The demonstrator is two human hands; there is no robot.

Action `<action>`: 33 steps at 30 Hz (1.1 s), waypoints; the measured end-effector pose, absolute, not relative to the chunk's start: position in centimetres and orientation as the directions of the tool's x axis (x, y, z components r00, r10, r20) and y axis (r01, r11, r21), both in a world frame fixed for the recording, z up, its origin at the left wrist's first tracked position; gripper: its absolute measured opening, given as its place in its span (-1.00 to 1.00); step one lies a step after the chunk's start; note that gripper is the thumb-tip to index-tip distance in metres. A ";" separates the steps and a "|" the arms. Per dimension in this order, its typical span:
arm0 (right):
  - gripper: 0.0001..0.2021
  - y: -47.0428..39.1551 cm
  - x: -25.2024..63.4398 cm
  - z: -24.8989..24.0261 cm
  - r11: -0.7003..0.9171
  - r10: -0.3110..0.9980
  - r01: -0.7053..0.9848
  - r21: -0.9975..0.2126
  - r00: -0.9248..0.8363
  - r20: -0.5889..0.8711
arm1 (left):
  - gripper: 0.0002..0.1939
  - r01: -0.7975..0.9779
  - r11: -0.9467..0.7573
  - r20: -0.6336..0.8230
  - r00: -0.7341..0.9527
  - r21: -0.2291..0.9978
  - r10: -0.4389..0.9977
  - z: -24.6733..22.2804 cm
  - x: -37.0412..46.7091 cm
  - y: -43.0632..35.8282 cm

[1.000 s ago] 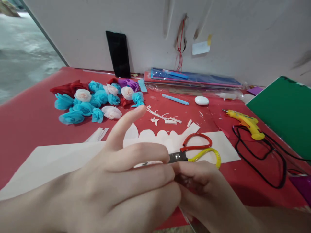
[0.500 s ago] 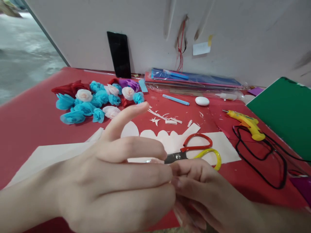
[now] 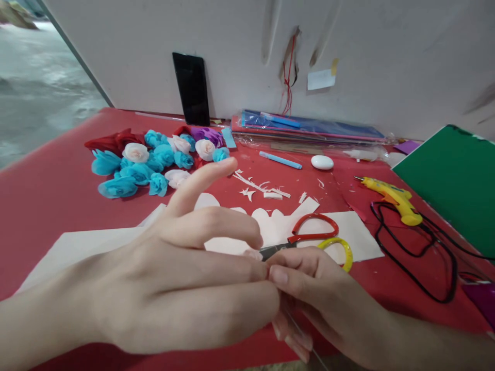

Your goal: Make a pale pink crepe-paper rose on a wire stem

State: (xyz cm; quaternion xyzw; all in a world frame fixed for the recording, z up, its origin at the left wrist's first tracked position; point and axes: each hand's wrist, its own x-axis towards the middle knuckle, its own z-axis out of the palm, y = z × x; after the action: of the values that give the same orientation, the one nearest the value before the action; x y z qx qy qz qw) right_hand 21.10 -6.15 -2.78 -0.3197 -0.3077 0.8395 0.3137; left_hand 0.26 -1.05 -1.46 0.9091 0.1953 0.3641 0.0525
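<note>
My left hand (image 3: pixel 193 273) reaches across the front, back of the hand up, one finger raised and the others curled round a small pale pink paper piece (image 3: pixel 252 254), which they mostly hide. Against its fingertips, my right hand (image 3: pixel 320 293) pinches with thumb and forefinger. A thin thread (image 3: pixel 296 324) runs down from this pinch past the lower fingers. Just behind the hands, scissors with one red and one yellow handle (image 3: pixel 336 242) lie on white paper (image 3: pixel 359 232), their blades partly covered by my fingers.
Blue, pink, red and purple paper flowers (image 3: pixel 135 172) lie at the left on the red table (image 3: pixel 50 190). White paper scraps (image 3: pixel 251 183), a blue pen (image 3: pixel 280 159) and a white oval object (image 3: pixel 322 162) sit mid-table. A yellow glue gun (image 3: pixel 394 198) with black cord and a green board (image 3: pixel 452 180) are right.
My right fingers have shifted slightly up and left, closing over the scissors' pivot in view. More of the thread shows below them. The left hand's curled fingers have moved a little.
</note>
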 end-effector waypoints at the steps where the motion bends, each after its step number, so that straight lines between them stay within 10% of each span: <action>1: -0.73 -6.1 21.1 -2.8 -0.620 0.721 -0.333 -0.711 -0.600 -0.347 | -0.66 0.267 -0.947 0.647 0.693 0.179 0.317 -1.2 0.4 -1.0; 11: -0.82 -5.8 20.8 -2.8 -0.564 0.753 -0.152 -0.812 -0.497 -0.430 | -0.73 0.179 -0.984 0.642 0.752 0.017 0.149 0.2 0.9 -0.7; 18: -0.76 -6.2 20.7 -2.2 0.020 0.927 0.236 -0.972 -0.368 -0.071 | -0.69 0.211 -0.977 0.580 0.791 0.039 0.194 -0.5 1.3 -0.8; 27: -0.76 -6.5 21.0 -2.0 0.338 0.923 0.437 -0.834 -0.326 0.203 | -0.81 0.376 -0.920 0.639 0.683 0.108 0.354 -0.6 1.5 -0.6; 33: -0.76 -6.2 22.0 -1.6 0.606 0.790 0.601 -0.520 -0.383 0.479 | -0.81 0.449 -0.807 0.595 0.548 0.383 0.587 -0.3 1.8 -1.4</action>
State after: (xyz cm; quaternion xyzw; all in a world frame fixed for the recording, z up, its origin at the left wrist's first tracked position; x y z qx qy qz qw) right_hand 21.98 -6.25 -1.56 -0.4237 -0.8211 0.1313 0.3593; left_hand 1.82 -1.38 -0.33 0.8750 0.2960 0.3717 0.0932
